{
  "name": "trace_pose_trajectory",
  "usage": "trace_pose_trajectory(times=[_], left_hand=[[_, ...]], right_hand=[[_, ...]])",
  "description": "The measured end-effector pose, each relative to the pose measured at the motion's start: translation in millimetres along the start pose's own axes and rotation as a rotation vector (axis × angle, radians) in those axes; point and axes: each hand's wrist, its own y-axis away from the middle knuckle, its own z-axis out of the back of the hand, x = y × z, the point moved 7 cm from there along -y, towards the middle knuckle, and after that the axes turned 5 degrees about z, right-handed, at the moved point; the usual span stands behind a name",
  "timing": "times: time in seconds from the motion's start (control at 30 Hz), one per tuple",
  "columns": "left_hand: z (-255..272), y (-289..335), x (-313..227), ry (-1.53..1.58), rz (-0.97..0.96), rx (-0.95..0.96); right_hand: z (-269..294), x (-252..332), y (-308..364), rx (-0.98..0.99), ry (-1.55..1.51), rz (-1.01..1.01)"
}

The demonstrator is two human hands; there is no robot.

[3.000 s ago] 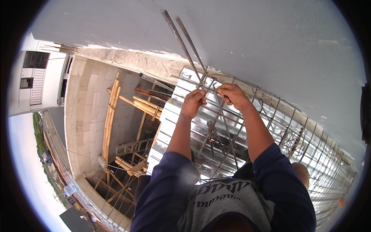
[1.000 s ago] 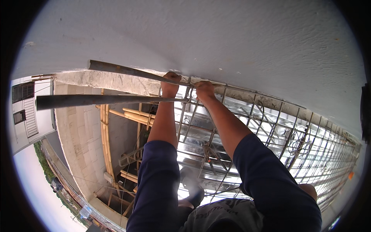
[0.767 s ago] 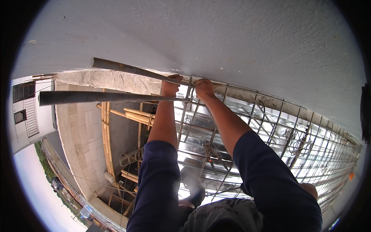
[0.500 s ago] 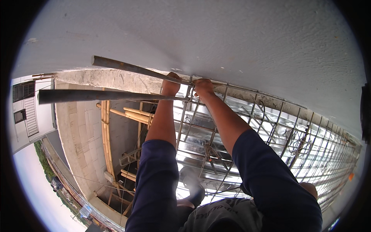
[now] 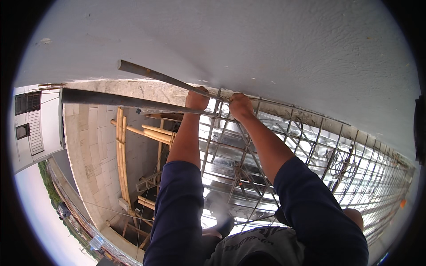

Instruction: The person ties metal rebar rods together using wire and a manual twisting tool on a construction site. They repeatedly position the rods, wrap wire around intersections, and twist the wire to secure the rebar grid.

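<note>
The left hand (image 5: 197, 99) is curled at the far rod (image 5: 155, 75), the right hand (image 5: 241, 106) bunched just right of it — whether either grips anything, I cannot tell. The near rod (image 5: 133, 101) also juts left from the mesh (image 5: 318, 133), whose far edge runs beside the wall (image 5: 266, 44).

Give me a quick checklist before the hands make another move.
1. Both hands in view: ok; left hand and right hand sit side by side.
2. Secure grip: cannot tell; the fingertips are hidden.
3. Left arm unobstructed in view: not ok; the upper bar and lower bar cross in front.
4. Pliers apart from hands: ok.
5. Tangled wire clear of right arm: ok, off to the right.
</note>
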Motion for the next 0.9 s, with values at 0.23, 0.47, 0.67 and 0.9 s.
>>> trace_pose_trajectory(times=[0.23,0.47,0.67,0.9], left_hand=[[0.5,0.2,26.0,-0.096,0.089,0.062],[-5.7,8.1,34.5,-0.009,0.086,0.296],[12.4,9.8,12.7,0.369,0.221,0.313],[21.9,18.9,4.8,0.54,0.496,0.332]], right_hand=[[-18.1,16.9,-20.9,-0.052,0.022,0.032],[-36.7,12.1,-27.2,-0.077,0.037,0.29],[-25.6,17.1,-23.2,-0.028,0.002,0.165],[-26.4,-5.4,-32.1,-0.01,-0.041,0.084]])
